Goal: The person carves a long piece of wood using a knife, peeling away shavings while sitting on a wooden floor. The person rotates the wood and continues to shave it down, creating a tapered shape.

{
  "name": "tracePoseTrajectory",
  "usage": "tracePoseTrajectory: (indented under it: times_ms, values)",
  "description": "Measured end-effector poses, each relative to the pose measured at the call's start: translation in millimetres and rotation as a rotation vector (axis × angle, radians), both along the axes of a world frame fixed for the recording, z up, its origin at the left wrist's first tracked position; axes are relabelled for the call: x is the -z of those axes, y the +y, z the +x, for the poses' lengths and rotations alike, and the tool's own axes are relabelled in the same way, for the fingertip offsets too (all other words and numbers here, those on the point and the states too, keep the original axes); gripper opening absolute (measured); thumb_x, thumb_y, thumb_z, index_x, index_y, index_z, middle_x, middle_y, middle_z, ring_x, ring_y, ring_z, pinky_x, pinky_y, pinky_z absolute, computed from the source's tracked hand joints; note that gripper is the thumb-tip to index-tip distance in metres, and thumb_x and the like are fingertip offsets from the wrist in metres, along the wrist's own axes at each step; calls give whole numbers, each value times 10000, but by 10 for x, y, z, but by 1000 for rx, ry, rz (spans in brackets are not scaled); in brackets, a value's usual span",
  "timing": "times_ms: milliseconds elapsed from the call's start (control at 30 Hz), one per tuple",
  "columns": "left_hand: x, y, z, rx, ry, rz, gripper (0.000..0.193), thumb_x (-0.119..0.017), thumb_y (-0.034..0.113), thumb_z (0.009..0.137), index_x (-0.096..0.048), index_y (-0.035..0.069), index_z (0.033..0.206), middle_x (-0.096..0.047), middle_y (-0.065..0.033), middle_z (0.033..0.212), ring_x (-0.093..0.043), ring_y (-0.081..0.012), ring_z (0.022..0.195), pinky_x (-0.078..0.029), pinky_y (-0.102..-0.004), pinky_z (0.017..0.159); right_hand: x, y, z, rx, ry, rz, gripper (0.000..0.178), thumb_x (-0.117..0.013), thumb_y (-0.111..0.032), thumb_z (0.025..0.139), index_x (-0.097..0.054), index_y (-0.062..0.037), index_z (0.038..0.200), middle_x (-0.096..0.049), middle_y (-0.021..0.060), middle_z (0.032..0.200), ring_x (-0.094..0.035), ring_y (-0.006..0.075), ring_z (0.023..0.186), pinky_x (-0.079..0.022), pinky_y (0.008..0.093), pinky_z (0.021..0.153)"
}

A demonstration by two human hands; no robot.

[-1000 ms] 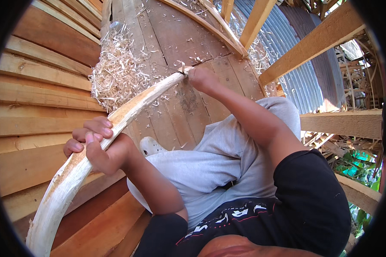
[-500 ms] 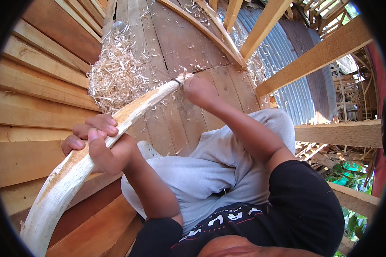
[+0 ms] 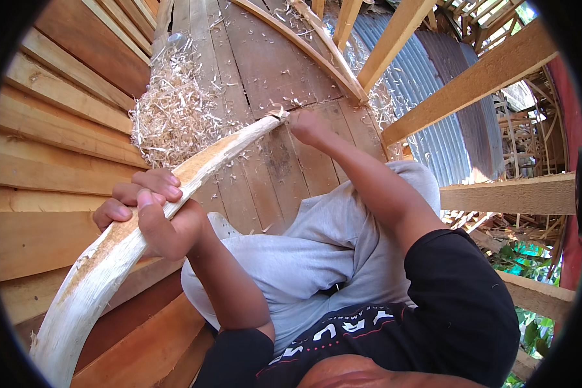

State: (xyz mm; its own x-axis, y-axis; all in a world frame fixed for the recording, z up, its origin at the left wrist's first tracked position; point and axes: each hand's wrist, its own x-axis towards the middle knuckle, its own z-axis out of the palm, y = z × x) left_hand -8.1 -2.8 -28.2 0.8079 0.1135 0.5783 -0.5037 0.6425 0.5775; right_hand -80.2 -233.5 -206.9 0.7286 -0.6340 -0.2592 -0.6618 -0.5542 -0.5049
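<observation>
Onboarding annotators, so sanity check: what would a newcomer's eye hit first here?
First, the long curved pale wooden piece sweeping from lower left to centre, wrapped by the left grip, with the right grip by its far end. Next, the heap of curly shavings on the floorboards, upper left. Then the bluish corrugated sheet beyond the wooden rails, upper right.

The left hand [image 3: 167, 229] is curled in a grip; the right arm [image 3: 375, 180] extends forward, right hand [image 3: 309, 128] clenched.
</observation>
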Motion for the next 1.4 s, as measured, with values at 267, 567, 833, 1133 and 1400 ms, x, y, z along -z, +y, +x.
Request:
tracePoseTrajectory:
  times_ms: [267,567,833,1133,1400]
  values:
    - [4,54,-8,-15,-14,12,298,-484,-34,701,-327,110,910,-362,-38,605,-391,-136,437,-416,-282,474,-89,149,107,-70,11,-53,380,-390,-251,885,-666,9,908,-657,253,961,-632,429,901,-503,494,791]
    - [-2,39,30,-46,-4,-26,281,-473,-30,693,-337,105,898,-369,-39,608,-380,-129,431,-428,-277,477,-359,448,202,-77,-109,86,412,-369,-249,875,-634,64,911,-618,315,960,-616,461,901,-500,481,819]
    - [-52,-29,41,-209,38,-15,262,-455,-43,707,-345,88,905,-371,-35,602,-383,-133,422,-415,-275,451,-376,451,203,-99,-137,54,352,-381,-200,890,-629,44,942,-635,295,958,-617,462,896,-494,510,804]
    - [-80,-139,36,-371,49,-28,248,-466,-63,734,-355,40,931,-354,-26,587,-367,-124,419,-384,-243,414,-250,410,191,-118,-191,-9,424,-368,-249,900,-623,81,824,-619,333,898,-609,482,886,-476,519,839]
    - [-106,-220,-2,-508,166,66,208,-466,-74,781,-355,32,922,-379,-28,599,-405,-127,455,-409,-254,450,102,120,207,-40,-147,-32,490,-335,-297,904,-643,74,822,-628,312,944,-609,478,887,-470,521,850]
